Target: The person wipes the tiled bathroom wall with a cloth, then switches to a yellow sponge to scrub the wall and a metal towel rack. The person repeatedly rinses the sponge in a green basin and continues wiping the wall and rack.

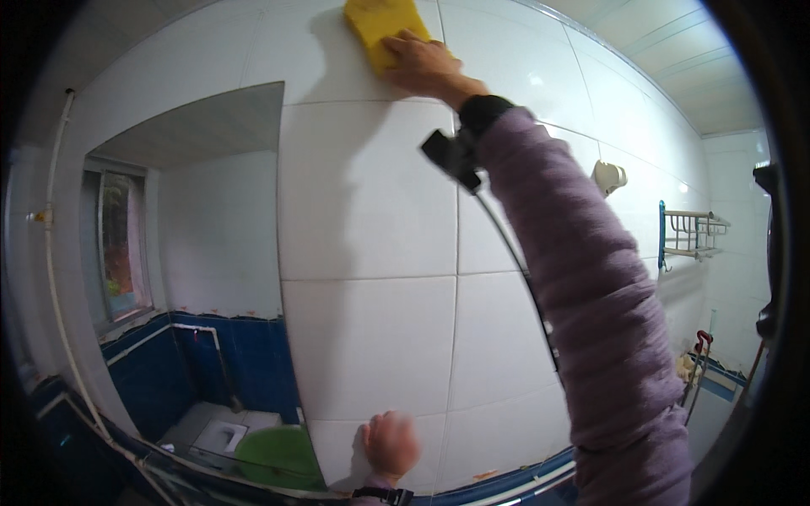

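Observation:
My right hand point(421, 63) presses a yellow sponge point(380, 25) against the upper part of the white tiled wall point(373, 209). The fingers spread over the sponge's lower right part, and its top end is cut off by the frame. A black strap and a small dark device point(452, 158) sit at this wrist, with a black cable point(512, 237) trailing down along the purple sleeve point(595, 284). Low in the view, my left hand point(392, 446) is curled and blurred close to the lower tiles, with a black band at its wrist. No object shows in it.
Left of the sponge, a large mirror point(218, 234) reflects a window, blue tiles, a squat toilet and a green basin. A pale pipe point(54, 265) runs down beside it. On the right are a cream wall holder point(609, 177), a wire rack point(690, 234) and a red-handled tool point(702, 341).

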Tool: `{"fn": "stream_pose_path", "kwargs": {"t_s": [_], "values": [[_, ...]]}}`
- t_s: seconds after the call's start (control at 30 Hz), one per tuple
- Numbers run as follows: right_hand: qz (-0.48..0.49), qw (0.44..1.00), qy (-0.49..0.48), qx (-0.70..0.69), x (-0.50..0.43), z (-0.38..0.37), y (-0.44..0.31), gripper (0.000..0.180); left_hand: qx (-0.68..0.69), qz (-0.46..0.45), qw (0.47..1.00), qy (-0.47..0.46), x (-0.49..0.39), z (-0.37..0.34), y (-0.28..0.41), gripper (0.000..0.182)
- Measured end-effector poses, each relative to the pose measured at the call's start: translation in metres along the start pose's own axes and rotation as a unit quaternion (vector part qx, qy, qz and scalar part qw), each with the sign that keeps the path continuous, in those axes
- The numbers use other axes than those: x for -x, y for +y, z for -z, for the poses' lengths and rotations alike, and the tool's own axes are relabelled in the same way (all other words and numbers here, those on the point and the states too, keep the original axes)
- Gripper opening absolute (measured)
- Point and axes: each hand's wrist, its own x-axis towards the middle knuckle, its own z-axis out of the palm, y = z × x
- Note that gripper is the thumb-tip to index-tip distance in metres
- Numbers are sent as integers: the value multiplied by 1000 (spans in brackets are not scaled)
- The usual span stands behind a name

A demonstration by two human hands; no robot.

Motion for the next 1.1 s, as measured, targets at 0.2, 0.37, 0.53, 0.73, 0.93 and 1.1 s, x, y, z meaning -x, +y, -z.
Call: {"fn": "stream_pose_path", "kwargs": {"t_s": [0.2, 0.37, 0.53, 0.73, 0.93, 1.1], "values": [[200, 977, 67, -19, 119, -26, -14, 67, 16, -54, 994, 97, 16, -18, -10, 42], [98, 992, 84, 17, 129, 2, 63, 68, -9, -73, 993, 90, 18, -18, -13, 41], [-28, 997, 44, 56, 127, 24, 135, 73, -8, -61, 993, 99, 17, -22, -16, 43], [-109, 988, -96, 50, 149, 87, 277, 75, -5, -55, 989, 138, 9, -10, -3, 39], [-112, 993, -30, 5, 244, 111, 450, 80, -59, -75, 978, 183, -16, 2, 27, 42], [-323, 943, 18, 75, 293, 118, 558, 77, -2, 19, 979, 205, -24, -8, 70, 45]]}}
